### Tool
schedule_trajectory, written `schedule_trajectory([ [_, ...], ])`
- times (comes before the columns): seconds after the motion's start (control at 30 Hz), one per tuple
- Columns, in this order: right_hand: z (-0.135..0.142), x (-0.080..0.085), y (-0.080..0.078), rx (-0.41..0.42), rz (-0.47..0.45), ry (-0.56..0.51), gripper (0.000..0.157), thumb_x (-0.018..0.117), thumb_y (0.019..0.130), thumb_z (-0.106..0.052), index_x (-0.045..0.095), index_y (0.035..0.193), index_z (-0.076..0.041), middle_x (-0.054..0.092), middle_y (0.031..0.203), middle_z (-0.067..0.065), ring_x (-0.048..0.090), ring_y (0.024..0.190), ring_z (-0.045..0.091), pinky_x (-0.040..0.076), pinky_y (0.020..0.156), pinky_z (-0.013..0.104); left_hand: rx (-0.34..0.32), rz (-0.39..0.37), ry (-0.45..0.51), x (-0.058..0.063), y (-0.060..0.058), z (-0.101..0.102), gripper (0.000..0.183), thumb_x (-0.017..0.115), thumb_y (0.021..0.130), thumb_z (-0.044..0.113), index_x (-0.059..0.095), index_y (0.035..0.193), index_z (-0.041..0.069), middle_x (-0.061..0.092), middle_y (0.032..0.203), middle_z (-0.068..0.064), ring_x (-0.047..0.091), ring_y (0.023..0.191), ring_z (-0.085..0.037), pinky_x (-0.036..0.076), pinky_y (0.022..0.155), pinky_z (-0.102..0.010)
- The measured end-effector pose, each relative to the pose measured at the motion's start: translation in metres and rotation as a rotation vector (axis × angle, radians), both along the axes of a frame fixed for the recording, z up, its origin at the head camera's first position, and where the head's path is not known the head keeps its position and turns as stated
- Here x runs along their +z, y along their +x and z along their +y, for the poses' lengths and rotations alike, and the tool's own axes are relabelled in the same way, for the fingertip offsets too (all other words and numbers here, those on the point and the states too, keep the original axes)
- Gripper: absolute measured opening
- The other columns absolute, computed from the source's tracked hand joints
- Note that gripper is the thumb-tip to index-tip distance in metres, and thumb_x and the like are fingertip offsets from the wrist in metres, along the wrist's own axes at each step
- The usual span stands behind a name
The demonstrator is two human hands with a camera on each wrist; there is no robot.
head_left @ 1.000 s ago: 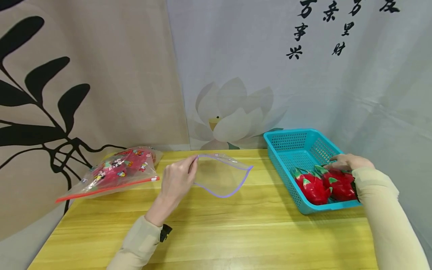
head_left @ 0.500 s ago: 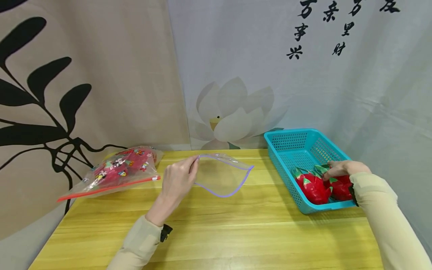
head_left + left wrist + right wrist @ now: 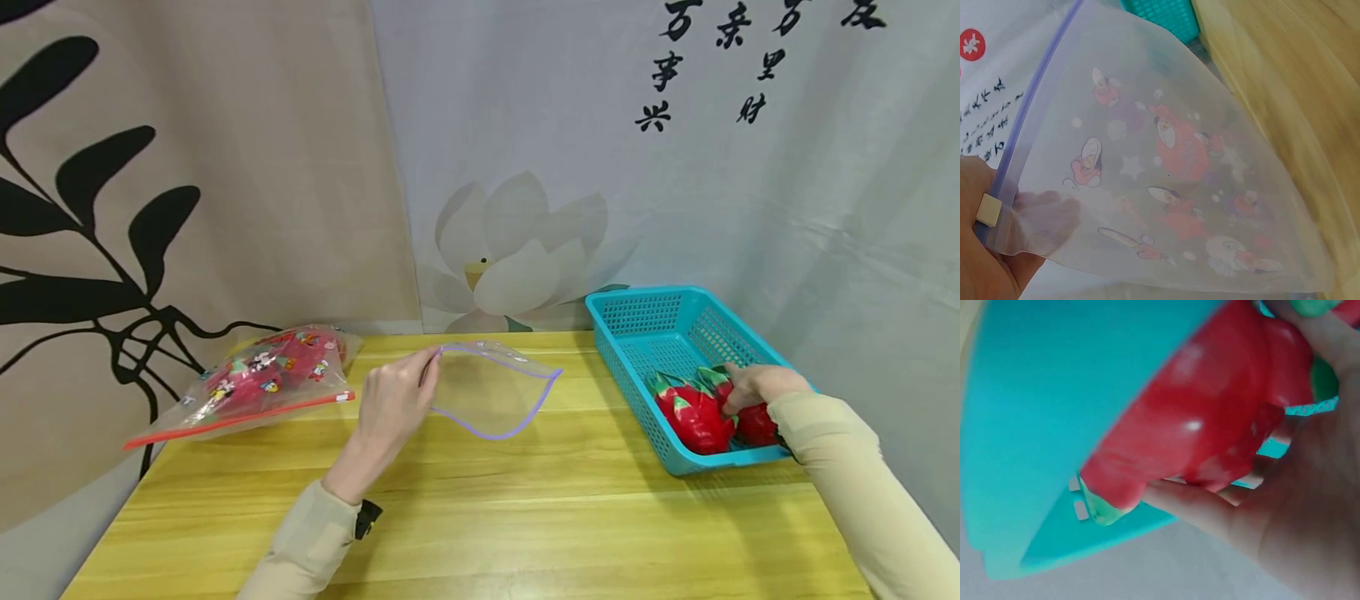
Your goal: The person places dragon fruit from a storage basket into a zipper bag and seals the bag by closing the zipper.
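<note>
My left hand (image 3: 397, 396) pinches the purple-edged mouth of a clear slider zip bag (image 3: 495, 404) over the middle of the table. Its mouth gapes toward me in the head view. The left wrist view shows cartoon prints on the bag and a pale slider (image 3: 989, 210) by the thumb. On the right, my right hand (image 3: 763, 386) reaches into a blue basket (image 3: 633, 400) and grips a red dragon fruit (image 3: 1191, 406) with green tips, fingers curled around its side. A second dragon fruit (image 3: 693, 421) lies just left of it in the basket.
A filled clear bag with a red slider edge (image 3: 270, 379) lies at the table's back left, red items inside. The wooden table (image 3: 525, 517) meets a printed cloth backdrop (image 3: 510, 125) behind. The basket stands near the right edge.
My right hand has shifted slightly left and down onto the right-hand dragon fruit, its fingers closing around it. The left hand and the zip bag have stayed put.
</note>
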State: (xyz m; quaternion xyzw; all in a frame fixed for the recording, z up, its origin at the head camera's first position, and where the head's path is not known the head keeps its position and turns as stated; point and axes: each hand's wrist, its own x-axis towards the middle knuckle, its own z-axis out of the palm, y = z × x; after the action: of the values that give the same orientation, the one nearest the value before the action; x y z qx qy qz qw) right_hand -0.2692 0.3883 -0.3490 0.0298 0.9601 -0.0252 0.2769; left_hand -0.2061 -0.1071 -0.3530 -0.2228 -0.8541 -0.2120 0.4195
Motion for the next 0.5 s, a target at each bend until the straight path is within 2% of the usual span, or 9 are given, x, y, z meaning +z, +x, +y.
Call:
schedule_trajectory([
  [0.27,0.0053,-0.0022,-0.0031,0.098,0.053,-0.022,0.098,0.068,0.072,-0.034,0.013,0.138,0.015,0.019,0.135,0.044,0.026,0.115,0.057,0.043,0.082,0.06,0.001,-0.007,-0.001,0.0011,0.001,-0.0001,0.016,0.058,0.087,0.008,0.071,0.088,0.0,0.064,0.058,-0.005,0.024,0.038,0.001,0.018,0.035,-0.012],
  [0.4,0.0084,-0.0014,-0.0059,0.148,0.095,-0.039,0.095,0.069,0.07,-0.034,0.022,0.136,0.015,0.025,0.133,0.044,0.03,0.112,0.056,0.044,0.081,0.061,0.004,-0.004,0.004,0.0011,0.0008,-0.0008,0.016,0.058,0.086,0.008,0.071,0.088,-0.001,0.064,0.057,-0.005,0.024,0.038,0.001,0.018,0.035,-0.012],
  [0.5,0.0092,0.0002,-0.0086,0.19,0.134,-0.053,0.093,0.071,0.068,-0.033,0.026,0.134,0.015,0.034,0.128,0.042,0.038,0.107,0.051,0.046,0.078,0.057,0.009,-0.001,0.005,0.001,0.0003,-0.0014,0.016,0.058,0.086,0.009,0.071,0.088,-0.001,0.063,0.056,-0.005,0.024,0.038,0.001,0.018,0.035,-0.012],
])
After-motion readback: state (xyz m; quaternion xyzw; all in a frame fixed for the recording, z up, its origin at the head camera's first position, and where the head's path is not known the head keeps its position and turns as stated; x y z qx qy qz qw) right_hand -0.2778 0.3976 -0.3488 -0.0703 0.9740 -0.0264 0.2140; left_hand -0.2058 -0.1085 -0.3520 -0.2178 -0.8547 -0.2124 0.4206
